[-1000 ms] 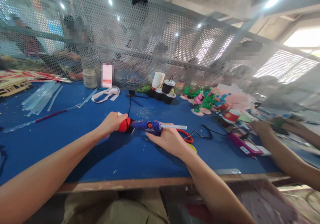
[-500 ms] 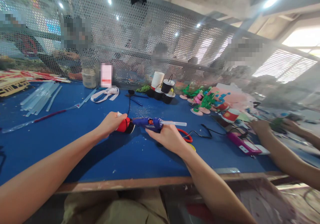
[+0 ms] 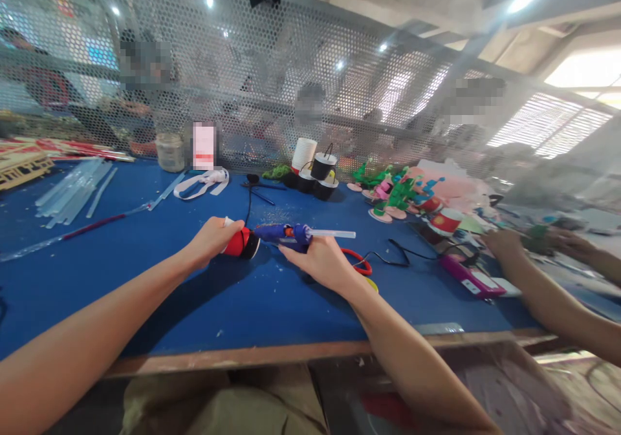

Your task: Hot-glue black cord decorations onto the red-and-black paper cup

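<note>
My left hand [image 3: 212,239] is closed round a small red and black cup-shaped piece [image 3: 241,244] lying on the blue table [image 3: 145,273]. My right hand [image 3: 324,262] grips a blue glue gun [image 3: 286,233] whose nozzle points left at that piece. A clear glue stick [image 3: 334,233] juts out of the gun's back to the right. A black cord [image 3: 250,203] runs away from the piece toward the mesh screen.
Clear glue sticks [image 3: 72,189] lie at the far left. Black and white cups [image 3: 315,170] stand by the mesh screen [image 3: 272,79]. Green and pink craft pieces [image 3: 402,196] crowd the right. A co-worker's hands [image 3: 507,244] work at the right edge, near a pink box [image 3: 468,278].
Both hands, the red piece and the glue gun have shifted slightly up and left in view. The grips are unchanged.
</note>
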Demonstrator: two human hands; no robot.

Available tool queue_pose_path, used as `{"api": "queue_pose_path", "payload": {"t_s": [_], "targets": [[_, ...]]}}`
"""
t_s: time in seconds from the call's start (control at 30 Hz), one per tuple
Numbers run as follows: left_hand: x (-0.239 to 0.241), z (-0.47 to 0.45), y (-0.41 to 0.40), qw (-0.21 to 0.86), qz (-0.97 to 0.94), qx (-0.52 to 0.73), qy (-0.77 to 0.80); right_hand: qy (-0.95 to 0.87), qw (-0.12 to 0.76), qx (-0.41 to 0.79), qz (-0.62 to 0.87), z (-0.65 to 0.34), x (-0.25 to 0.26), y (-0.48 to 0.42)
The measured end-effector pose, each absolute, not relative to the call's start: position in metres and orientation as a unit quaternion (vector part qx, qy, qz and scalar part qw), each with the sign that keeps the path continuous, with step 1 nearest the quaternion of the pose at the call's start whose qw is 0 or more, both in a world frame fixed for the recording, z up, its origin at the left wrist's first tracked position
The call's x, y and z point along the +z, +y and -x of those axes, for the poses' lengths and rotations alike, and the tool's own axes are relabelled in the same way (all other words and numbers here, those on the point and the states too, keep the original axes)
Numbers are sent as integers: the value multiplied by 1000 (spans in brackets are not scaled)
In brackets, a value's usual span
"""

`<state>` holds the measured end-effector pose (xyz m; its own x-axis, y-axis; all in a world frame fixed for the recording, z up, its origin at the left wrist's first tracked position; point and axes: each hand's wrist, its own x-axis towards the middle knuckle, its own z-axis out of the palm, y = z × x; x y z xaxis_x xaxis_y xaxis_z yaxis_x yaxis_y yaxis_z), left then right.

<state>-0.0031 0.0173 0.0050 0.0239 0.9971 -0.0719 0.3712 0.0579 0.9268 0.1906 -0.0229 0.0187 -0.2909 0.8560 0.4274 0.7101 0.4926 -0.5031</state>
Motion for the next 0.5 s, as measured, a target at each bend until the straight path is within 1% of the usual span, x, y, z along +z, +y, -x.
{"api": "queue_pose_path", "payload": {"t_s": [0.27, 0.5], "targets": [[5, 3, 17, 418, -576, 363, 601, -798, 340, 131, 479, -191, 20, -27], [5, 3, 17, 415, -591, 361, 590, -786, 335, 138, 501, -192, 19, -24]]}}
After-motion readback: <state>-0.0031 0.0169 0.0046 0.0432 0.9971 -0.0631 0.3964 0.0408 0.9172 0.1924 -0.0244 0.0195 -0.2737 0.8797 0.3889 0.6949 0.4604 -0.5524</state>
